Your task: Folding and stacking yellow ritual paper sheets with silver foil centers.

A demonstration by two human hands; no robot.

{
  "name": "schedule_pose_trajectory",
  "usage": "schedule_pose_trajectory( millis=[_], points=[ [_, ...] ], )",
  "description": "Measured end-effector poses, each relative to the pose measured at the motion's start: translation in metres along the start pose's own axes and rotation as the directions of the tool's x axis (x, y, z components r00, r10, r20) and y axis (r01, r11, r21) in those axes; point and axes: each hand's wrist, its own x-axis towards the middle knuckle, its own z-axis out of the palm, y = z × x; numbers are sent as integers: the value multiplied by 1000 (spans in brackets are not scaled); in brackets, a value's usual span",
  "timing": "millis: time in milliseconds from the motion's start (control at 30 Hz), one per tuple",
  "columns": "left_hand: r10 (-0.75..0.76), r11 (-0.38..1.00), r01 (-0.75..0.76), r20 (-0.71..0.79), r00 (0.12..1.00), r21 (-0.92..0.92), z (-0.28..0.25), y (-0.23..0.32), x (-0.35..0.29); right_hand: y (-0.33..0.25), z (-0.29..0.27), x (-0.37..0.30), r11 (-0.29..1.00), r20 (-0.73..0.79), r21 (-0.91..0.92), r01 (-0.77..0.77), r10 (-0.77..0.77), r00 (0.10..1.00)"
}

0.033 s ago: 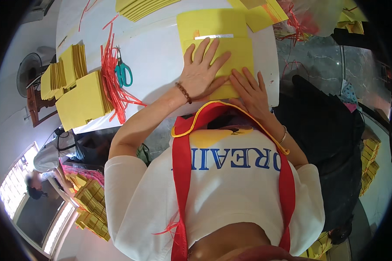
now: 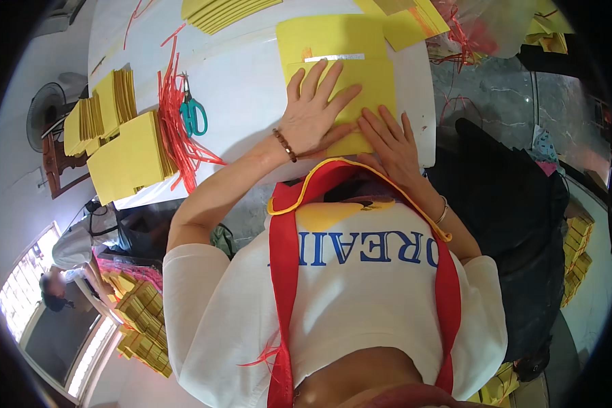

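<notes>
A yellow paper sheet (image 2: 333,35) lies on the white table in front of me, bearing a silver strip (image 2: 334,58) and a small orange mark; a crosswise edge runs just below the strip. My left hand (image 2: 313,115) rests flat on the sheet with its fingers spread, the fingertips close to the strip. My right hand (image 2: 392,144) lies on the sheet's lower right part, palm down and fingers stretched out. The two hands nearly meet near the sheet's near end. Whether several sheets are stacked beneath them, I cannot tell.
On the left of the white table (image 2: 238,81) are stacked yellow papers (image 2: 126,153), red plastic strips (image 2: 173,129) and green-handled scissors (image 2: 194,117). More yellow papers (image 2: 228,12) lie at the far edge. A clear plastic bag (image 2: 503,27) sits far right. Another person (image 2: 81,245) is at the left.
My left hand and wrist have shifted very slightly toward the left. The sheet and my right hand look the same.
</notes>
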Motion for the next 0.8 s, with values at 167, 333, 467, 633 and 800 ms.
schedule_pose_trajectory(
  millis=[167, 333, 467, 633, 800],
  points=[
    [167, 984, -160, 82, 983, -79, -11, -1, -6, -2, -6, 1, 1000, -7, -20, 12, -12, 1000],
    [191, 959, -195, 42, 981, 204, -7, 17, -8, 23, -24, 0, 430, 233, 844, -320, 242, 942],
    [165, 961, -183, 102, 981, 206, -7, 18, -2, 27, -33, 11, 411, -76, 896, -165, 508, 858],
    [139, 968, -156, -97, 986, -196, -44, -31, 13, 36, -16, 9, 277, -64, 942, -190, 704, 707],
    [34, 995, 16, -469, 882, 102, -113, -136, 49, 41, 4, -2, 184, 61, 940, -288, 738, 672]
  ],
)
